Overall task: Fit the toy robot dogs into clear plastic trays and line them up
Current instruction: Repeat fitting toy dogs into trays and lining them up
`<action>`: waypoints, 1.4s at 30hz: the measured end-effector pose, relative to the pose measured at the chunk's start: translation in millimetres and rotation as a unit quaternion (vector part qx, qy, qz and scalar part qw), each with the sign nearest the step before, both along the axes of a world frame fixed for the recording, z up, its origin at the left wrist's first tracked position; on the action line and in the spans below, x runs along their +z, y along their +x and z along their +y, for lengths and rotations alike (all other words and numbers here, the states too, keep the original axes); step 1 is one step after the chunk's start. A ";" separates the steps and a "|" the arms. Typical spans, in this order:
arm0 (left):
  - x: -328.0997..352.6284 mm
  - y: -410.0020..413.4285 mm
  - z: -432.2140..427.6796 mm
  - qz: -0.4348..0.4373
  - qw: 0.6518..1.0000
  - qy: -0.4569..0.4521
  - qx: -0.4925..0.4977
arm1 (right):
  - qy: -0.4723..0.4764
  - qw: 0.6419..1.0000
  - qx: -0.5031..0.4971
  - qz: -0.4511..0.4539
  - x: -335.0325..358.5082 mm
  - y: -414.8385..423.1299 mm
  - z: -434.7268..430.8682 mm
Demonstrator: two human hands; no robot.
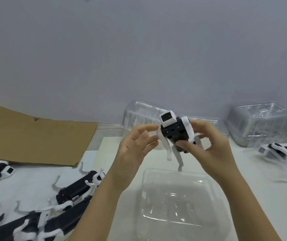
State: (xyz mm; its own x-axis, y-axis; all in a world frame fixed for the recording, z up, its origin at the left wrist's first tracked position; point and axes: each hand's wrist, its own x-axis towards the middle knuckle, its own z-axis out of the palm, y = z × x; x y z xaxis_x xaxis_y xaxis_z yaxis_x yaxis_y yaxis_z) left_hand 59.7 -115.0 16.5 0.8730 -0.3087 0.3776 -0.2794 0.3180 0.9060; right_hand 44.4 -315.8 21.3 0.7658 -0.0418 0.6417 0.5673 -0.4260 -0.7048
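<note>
A black-and-white toy robot dog (174, 130) is held up in the air above the table, head up and white legs hanging down. My right hand (210, 146) grips its body from the right, thumb underneath and fingers curled round the back. My left hand (135, 146) is just left of the dog with fingers spread and loosely bent, fingertips near a front leg; I cannot tell whether they touch it. Directly below lies a clear plastic tray (179, 204), with nothing in it, on the white table.
Several loose robot dogs (76, 190) lie jumbled at the lower left. A cardboard sheet (33, 136) leans at the back left. Stacks of clear trays (264, 124) stand along the back wall, and a dog in a tray (281, 150) sits at the right.
</note>
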 end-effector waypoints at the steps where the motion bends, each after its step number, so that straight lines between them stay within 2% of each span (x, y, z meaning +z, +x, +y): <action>1: -8.1 -2.8 4.3 -0.002 0.999 0.050 -0.009 | -0.009 0.999 -0.027 -0.021 3.2 -4.4 -4.7; 3: -30.4 -12.1 15.8 -0.047 0.974 0.222 -0.021 | -0.055 0.997 -0.040 -0.045 7.5 -15.3 -12.9; 5: -54.5 -24.3 26.0 -0.069 0.924 0.374 -0.041 | -0.125 0.991 -0.025 -0.043 6.6 -24.1 -15.3; 7: -73.4 -33.4 29.9 -0.050 0.902 0.425 -0.050 | -0.200 0.980 -0.005 -0.018 -1.4 -29.5 -10.9; 12: -87.8 -35.7 30.5 0.001 0.925 0.380 -0.002 | -0.386 0.917 0.001 0.100 -27.4 -26.8 -4.7; 14: -88.6 -35.5 31.2 0.007 0.931 0.364 -0.004 | -0.404 0.905 0.002 0.134 -33.5 -23.3 -3.8; 24: -96.9 -31.3 31.5 0.013 0.940 0.340 0.012 | -0.436 0.882 0.032 0.176 -41.5 -15.1 9.3; 29: -96.6 -31.1 30.2 0.008 0.937 0.348 0.019 | -0.482 0.857 -0.004 0.183 -42.2 -20.6 15.4; 32: -96.0 -31.7 29.3 0.003 0.935 0.354 0.016 | -0.536 0.828 -0.023 0.163 -45.7 -20.7 19.5; 33: -96.2 -31.7 29.2 0.004 0.935 0.353 0.018 | -0.530 0.830 -0.012 0.176 -45.5 -21.0 17.5; 35: -97.4 -31.6 30.6 0.011 0.937 0.350 0.021 | -0.450 0.862 0.041 0.228 -42.9 -23.2 7.6; 37: -100.8 -30.9 35.0 0.018 0.938 0.346 0.016 | -0.281 0.933 0.031 0.224 -35.1 -30.1 -3.5; 38: -102.4 -29.4 36.9 0.023 0.938 0.347 0.010 | -0.204 0.959 -0.028 0.194 -36.1 -31.1 -11.0; 39: -103.9 -28.5 38.7 0.033 0.936 0.350 0.001 | -0.166 0.961 -0.095 0.200 -38.9 -32.1 -17.9; 40: -103.8 -25.6 36.6 0.046 0.936 0.349 -0.007 | -0.160 0.941 -0.140 0.263 -43.8 -33.2 -22.5; 42: -100.2 -19.2 27.2 0.080 0.946 0.313 0.003 | -0.127 0.885 -0.099 0.437 -59.7 -32.2 -22.3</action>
